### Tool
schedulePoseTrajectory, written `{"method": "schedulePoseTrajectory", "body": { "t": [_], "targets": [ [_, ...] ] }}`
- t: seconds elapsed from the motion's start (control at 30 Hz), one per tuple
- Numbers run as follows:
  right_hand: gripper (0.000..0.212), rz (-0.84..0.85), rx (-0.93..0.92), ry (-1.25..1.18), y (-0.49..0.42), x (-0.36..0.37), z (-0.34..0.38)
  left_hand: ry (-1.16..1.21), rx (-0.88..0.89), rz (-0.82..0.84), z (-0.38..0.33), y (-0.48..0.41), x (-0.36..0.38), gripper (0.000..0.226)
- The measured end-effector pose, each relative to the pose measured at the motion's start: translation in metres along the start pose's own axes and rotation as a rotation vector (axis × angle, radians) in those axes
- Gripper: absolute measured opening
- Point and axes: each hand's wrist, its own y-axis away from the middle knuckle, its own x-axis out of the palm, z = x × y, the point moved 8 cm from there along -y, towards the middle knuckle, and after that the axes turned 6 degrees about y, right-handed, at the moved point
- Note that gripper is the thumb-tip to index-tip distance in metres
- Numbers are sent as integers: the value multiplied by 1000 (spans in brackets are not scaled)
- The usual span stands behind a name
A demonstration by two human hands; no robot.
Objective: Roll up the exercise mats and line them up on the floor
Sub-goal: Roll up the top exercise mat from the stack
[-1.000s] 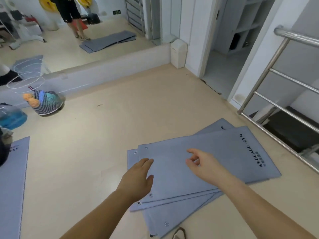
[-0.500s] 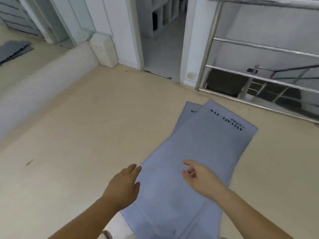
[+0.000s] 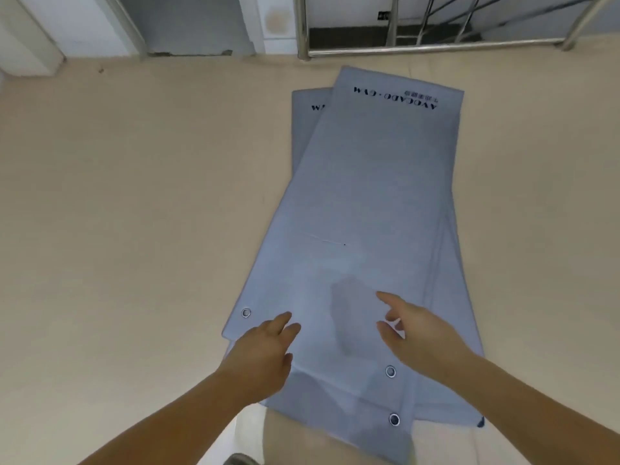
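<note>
While both hands hold nothing, the left hand point(image 3: 265, 357) and right hand point(image 3: 416, 333) hang with fingers spread over the near end of the top mat point(image 3: 375, 196). It lies flat on more mats on the floor point(image 3: 134, 213).

Left hand point(image 3: 265, 352) and right hand point(image 3: 416, 330) reach forward, fingers spread.

Looks like a gym or fitness studio: grey exercise mats point(image 3: 369, 203) stacked flat on a smooth beige floor point(image 3: 134, 213), top one printed "AVOCADO GYM" at its far end. Far right, a steel stair railing point(image 3: 436, 50); far left, a white-framed doorway point(image 3: 188, 25).
</note>
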Motion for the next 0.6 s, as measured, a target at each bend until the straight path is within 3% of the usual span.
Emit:
{"method": "schedulePoseTrajectory", "body": {
  "t": [0.1,0.23,0.3,0.5,0.6],
  "targets": [
    [59,63,-36,103,-12,78,-30,-165,97,64,24,-54,63,57],
    [61,199,-243,501,-61,166,-57,-338,207,85,60,-130,129,51],
    [60,180,-289,608,-92,197,-68,-389,230,103,79,-159,163,52],
    [57,93,-215,414,-139,287,-91,-408,261,172,123,-200,254,60],
    [49,110,-195,328,-141,331,-97,-371,240,175,133,-202,287,74]
  ]
}}
